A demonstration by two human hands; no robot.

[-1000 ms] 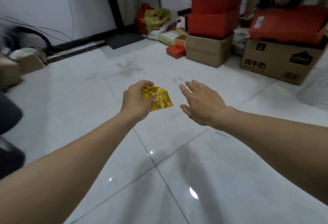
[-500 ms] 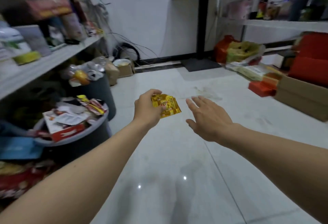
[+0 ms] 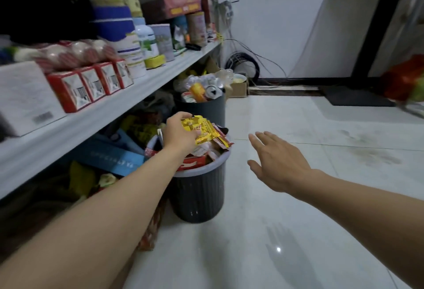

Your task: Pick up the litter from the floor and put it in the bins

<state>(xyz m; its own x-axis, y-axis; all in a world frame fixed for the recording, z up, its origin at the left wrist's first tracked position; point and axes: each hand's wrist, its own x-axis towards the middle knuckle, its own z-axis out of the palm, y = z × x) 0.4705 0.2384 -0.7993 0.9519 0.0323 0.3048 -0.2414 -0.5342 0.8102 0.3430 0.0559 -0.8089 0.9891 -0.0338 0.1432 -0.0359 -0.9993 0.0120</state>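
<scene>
Both hands reach out ahead of me in the head view. Left hand (image 3: 179,136) pinches a crumpled yellow foil snack wrapper (image 3: 203,129) between thumb and curled fingers. Right hand (image 3: 277,165) is empty, its fingers straight and spread above the glossy white tiled floor (image 3: 298,231).

The wrapper hangs directly over the near dark grey ribbed plastic bin (image 3: 197,192), which is heaped with packets to its rim, so the drop is straight down from my left hand. Its long axis runs from my knuckles out to the right, across the heap. The right hand is well apart, right of the bin.

A second dark bin (image 3: 204,108), also full, stands just behind the first, beside the grey shelf (image 3: 103,114). I judge that letting go here lands the wrapper on the pile, though it may slide off.
</scene>
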